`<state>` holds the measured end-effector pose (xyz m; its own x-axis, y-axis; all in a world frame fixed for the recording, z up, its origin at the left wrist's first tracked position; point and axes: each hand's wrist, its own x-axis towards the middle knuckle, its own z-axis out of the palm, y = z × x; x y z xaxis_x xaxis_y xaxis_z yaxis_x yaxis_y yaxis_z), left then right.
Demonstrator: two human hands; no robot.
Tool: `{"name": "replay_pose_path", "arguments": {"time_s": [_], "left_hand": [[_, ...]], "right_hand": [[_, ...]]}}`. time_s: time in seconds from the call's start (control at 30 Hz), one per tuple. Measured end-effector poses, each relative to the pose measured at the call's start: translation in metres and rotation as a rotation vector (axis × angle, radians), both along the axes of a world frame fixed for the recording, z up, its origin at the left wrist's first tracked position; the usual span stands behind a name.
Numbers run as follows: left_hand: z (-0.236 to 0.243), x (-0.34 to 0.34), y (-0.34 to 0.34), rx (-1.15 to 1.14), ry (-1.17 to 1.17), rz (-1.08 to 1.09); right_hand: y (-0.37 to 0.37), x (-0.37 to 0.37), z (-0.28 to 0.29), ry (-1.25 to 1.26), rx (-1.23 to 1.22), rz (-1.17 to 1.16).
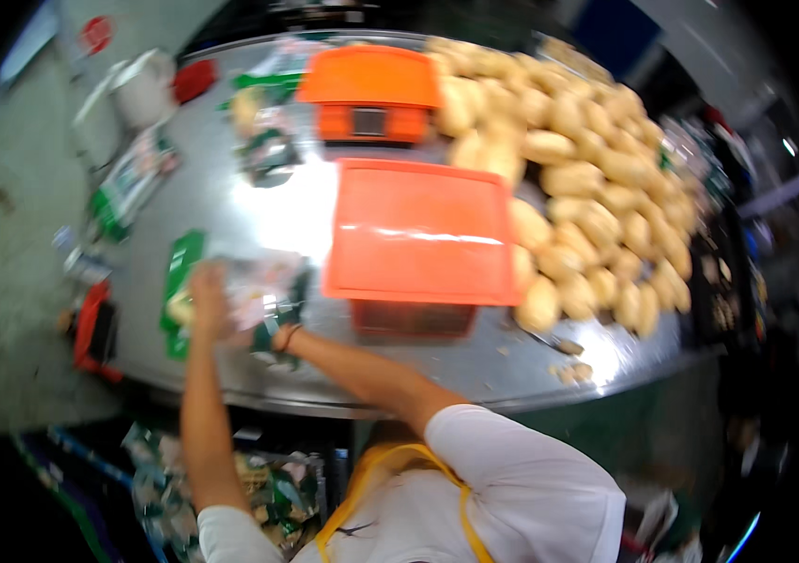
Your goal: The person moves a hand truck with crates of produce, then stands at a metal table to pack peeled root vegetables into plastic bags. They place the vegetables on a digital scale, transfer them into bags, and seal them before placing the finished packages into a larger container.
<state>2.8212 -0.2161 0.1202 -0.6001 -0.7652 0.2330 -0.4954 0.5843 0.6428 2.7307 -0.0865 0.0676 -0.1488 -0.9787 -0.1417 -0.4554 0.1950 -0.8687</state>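
Note:
A clear plastic bag with green ends and pink print [276, 277] lies at the left front of the steel table, blurred by motion. My left hand [209, 298] is closed at the bag's left part, beside its green end [184, 258]. A pale yellow potato-like shape [179, 306] shows next to that hand. From the right, my right hand [247, 324] reaches across to the same bag. Its fingers are smeared and partly lost against the plastic. A dark band circles the right wrist.
A large heap of potatoes [597, 188] covers the table's right side. An orange tray [423, 230] tops a box in the middle, with an orange weighing scale [371, 94] behind. More filled bags [270, 141] lie at the back left. A crate of bags [277, 483] stands below the front edge.

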Motion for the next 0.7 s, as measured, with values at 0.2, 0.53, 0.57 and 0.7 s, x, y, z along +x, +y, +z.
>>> {"name": "replay_pose_path", "arguments": {"time_s": [0.2, 0.53, 0.57, 0.7], "left_hand": [[0.018, -0.007, 0.007, -0.097, 0.084, -0.169], [-0.003, -0.005, -0.012, -0.132, 0.093, -0.149], [-0.005, -0.005, -0.011, -0.148, 0.114, -0.154], [-0.001, -0.001, -0.003, -0.234, 0.068, -0.093]], "right_hand": [[0.112, 0.001, 0.047, -0.010, -0.455, -0.030], [0.421, -0.233, 0.154, 0.948, 0.006, -0.808], [0.427, -0.256, 0.152, 1.039, 0.075, -0.776], [0.425, -0.298, 0.123, 1.103, 0.236, -0.522]]}}
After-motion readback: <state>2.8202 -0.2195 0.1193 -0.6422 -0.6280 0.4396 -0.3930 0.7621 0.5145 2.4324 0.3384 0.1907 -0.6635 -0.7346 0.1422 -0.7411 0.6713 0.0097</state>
